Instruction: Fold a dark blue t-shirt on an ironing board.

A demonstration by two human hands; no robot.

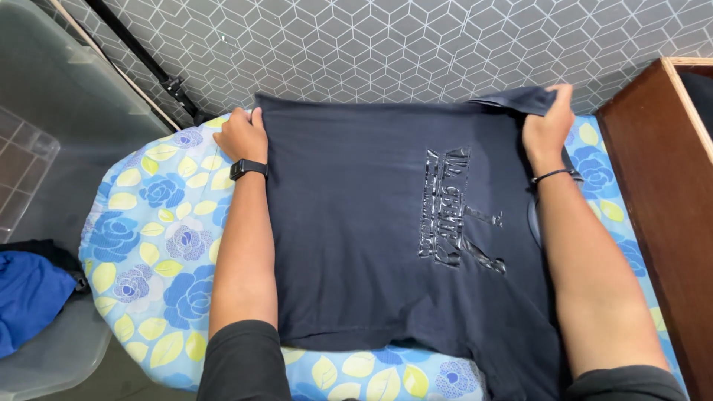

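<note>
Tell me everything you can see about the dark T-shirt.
The dark T-shirt is navy, soft-looking fabric with a glossy dark print on its right half. It lies spread flat on a floral padded surface. The left hand grips its far left corner; the right hand lifts a folded flap at its far right corner.

Floral padded board, seemingly; dark T-shirt flat atop.

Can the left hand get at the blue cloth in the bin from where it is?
Probably not without letting go: the left hand grips the dark shirt at its far corner, and the blue cloth lies well off, beyond the flowered cushion.
</note>
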